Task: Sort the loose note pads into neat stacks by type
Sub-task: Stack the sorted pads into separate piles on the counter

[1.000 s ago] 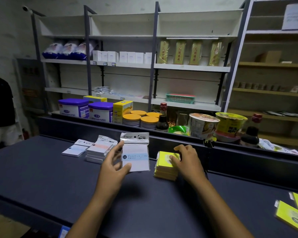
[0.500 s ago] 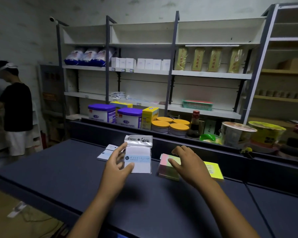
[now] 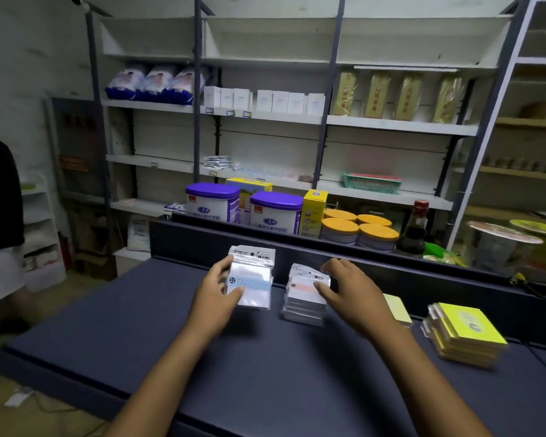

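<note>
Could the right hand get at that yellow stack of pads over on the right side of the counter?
Probably yes. The right hand rests on the stack of clear-wrapped pads, and the yellow stack sits on the same counter farther to its right. Only one loose yellow pad lies between.

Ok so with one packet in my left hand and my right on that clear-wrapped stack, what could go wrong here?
1. The left hand holds the blue-striped packet upright by one edge only; its glossy wrap could slip.
2. The right hand touches the pink-striped stack, whose packets already sit slightly askew; a nudge may topple it.
3. The blue-striped packet and the pink-striped ones look alike, so it might get sorted onto the wrong stack.
</note>
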